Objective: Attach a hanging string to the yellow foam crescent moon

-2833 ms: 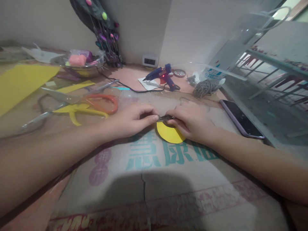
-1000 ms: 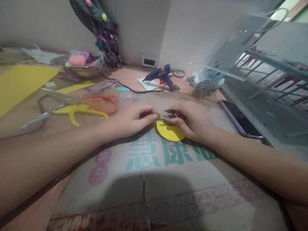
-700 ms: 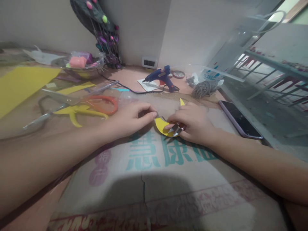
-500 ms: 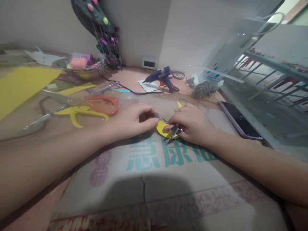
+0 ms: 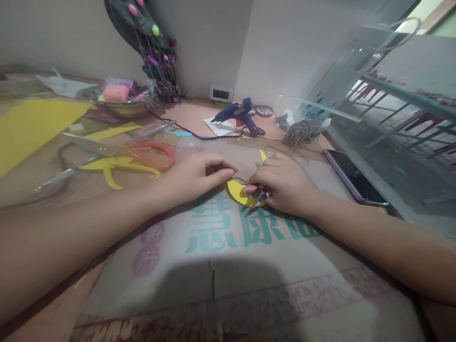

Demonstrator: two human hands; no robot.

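Note:
A yellow paper crescent (image 5: 236, 192) is held just above the cardboard, its curve facing me. My right hand (image 5: 287, 183) is closed round it, with small thread snips (image 5: 257, 194) tucked in the same grip, their blades pointing down and left. One pointed tip of the crescent sticks up behind the knuckles. My left hand (image 5: 199, 178) has thumb and forefinger pinched together at the crescent's left end. A strand of grey yarn (image 5: 242, 181) runs along the inner curve between the two hands; its end at my left fingertips is hard to make out.
Printed cardboard (image 5: 171, 294) lies under my hands. Orange-handled scissors (image 5: 153, 154) and yellow-handled ones (image 5: 114, 173) lie left. Behind are a blue glue gun (image 5: 235, 114), a grey yarn ball (image 5: 302, 132) and a bowl (image 5: 123, 110). A phone (image 5: 354, 178) rests by the right edge.
The crescent's left end has shifted slightly left and shows more below my left fingertips. The grey bit seen at those fingertips before is out of sight. My right hand keeps its grip.

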